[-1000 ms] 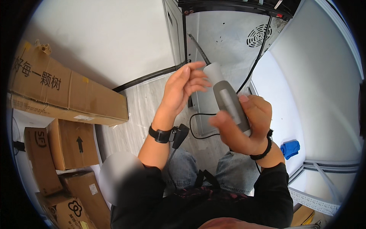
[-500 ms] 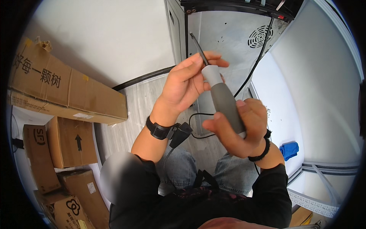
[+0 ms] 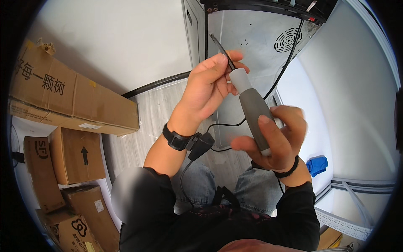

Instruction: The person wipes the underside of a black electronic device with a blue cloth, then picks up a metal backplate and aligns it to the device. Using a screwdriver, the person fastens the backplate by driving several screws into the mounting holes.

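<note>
A screwdriver [image 3: 253, 111] with a thick grey handle, a light grey collar and a thin dark shaft slants up and left in front of me. My left hand [image 3: 200, 90] pinches the shaft just above the collar between thumb and fingers. My right hand [image 3: 285, 136] holds the handle near its butt end, the index finger lying on it and the thumb slightly off, blurred by motion. Beyond the tip is the grey metal panel [image 3: 235, 27] of a black-framed cabinet. I cannot tell whether the tip touches it.
A round vent [image 3: 287, 40] and a hanging black cable [image 3: 289, 59] are on the panel's right. Cardboard boxes [image 3: 79, 155] stack up at my left along the white wall [image 3: 113, 38]. A blue cloth [image 3: 317, 166] lies at the right by a white curved panel [image 3: 348, 88].
The screwdriver's handle has swung a little to the right. My right hand has loosened and shifted its fingers on it. The left hand still pinches the shaft.
</note>
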`<act>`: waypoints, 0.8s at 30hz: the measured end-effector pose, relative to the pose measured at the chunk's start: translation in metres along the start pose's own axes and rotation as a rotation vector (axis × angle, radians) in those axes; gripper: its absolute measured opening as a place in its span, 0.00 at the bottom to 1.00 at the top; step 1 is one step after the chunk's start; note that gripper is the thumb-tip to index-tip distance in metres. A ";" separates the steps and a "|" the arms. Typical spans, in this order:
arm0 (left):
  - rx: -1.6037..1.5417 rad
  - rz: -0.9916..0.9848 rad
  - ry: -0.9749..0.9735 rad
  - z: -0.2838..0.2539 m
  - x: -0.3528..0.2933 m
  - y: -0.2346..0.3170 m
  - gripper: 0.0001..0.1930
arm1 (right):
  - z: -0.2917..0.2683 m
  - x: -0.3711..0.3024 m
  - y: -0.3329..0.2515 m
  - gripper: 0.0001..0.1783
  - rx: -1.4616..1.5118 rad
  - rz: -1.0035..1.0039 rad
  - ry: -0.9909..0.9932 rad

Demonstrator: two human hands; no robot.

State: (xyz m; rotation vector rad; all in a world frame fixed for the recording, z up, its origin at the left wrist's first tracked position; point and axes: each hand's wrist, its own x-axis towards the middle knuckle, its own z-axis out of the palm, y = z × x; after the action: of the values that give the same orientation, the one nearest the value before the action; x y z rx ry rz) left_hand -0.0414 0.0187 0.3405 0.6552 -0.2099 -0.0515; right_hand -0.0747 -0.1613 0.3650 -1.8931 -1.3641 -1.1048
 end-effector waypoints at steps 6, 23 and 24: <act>-0.075 0.033 -0.060 -0.022 0.002 -0.004 0.15 | 0.016 0.000 0.006 0.25 0.024 -0.160 0.099; 0.156 0.129 -0.073 -0.028 0.008 0.000 0.17 | -0.001 -0.006 0.004 0.45 0.119 0.095 -0.038; 0.167 0.131 -0.072 -0.029 0.009 0.000 0.18 | -0.002 -0.007 0.002 0.45 0.109 0.107 -0.057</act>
State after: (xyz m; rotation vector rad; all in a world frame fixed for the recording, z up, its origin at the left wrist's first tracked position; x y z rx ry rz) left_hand -0.0263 0.0356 0.3197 0.8051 -0.3292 0.0695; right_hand -0.0739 -0.1665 0.3602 -1.9075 -1.3104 -0.9129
